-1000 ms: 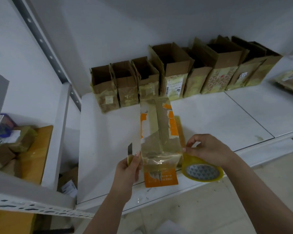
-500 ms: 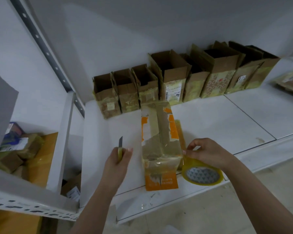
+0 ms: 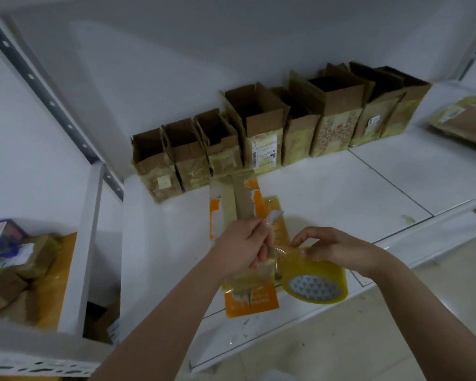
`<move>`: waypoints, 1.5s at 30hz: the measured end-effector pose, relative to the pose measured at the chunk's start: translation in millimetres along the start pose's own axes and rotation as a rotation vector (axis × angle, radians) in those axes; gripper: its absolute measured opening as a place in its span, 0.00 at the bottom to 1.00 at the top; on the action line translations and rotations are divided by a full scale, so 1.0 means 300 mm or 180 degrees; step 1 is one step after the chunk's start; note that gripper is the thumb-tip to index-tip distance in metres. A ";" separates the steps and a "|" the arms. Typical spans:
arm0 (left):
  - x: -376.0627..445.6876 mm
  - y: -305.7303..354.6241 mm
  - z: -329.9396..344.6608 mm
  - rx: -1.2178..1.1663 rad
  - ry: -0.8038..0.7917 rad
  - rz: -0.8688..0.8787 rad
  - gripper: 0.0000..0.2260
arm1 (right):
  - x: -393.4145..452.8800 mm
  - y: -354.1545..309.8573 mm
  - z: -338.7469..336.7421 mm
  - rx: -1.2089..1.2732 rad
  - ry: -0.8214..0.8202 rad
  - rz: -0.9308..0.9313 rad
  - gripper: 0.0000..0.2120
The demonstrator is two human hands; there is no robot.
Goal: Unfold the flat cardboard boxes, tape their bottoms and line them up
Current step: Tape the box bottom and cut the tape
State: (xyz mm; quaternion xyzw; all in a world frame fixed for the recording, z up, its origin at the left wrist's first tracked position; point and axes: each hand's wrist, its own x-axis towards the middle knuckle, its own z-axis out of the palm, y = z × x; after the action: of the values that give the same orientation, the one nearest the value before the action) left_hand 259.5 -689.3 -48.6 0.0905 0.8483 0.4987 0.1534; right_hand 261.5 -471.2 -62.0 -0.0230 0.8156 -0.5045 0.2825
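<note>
An orange and brown cardboard box lies on its side on the white shelf, its taped bottom facing me. My left hand grips a small cutter, the blade crossing the box toward the stretched clear tape. My right hand pinches the tape strip at the yellow tape roll, which sits beside the box's near right corner. A row of several opened brown boxes stands along the back wall.
Flat cardboard boxes lie stacked at the shelf's far right. A lower shelf at left holds taped parcels. A perforated steel upright rises at left. The tiled floor shows below the shelf edge.
My left hand has swung from the left of the box across its top to the tape beside the roll, carrying the cutter. My right hand stays at the roll.
</note>
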 end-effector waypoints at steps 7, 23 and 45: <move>-0.011 0.005 0.004 0.0018 0.0086 0.0094 0.16 | 0.025 0.019 -0.010 -0.1283 0.0419 0.0314 0.18; 0.032 0.169 0.091 0.3617 -0.1035 -0.0173 0.17 | -0.056 -0.004 -0.032 -0.1844 0.1000 -0.0192 0.09; 0.021 0.126 0.111 0.3167 0.0276 -0.0423 0.14 | -0.064 0.063 -0.063 -0.0672 0.1384 -0.0157 0.09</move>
State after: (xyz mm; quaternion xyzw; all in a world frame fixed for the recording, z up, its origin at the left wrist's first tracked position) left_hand 265.4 -641.7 -31.8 0.0776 0.9928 0.0265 0.0877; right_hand 273.3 -440.4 -63.2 0.0369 0.9046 -0.4163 0.0839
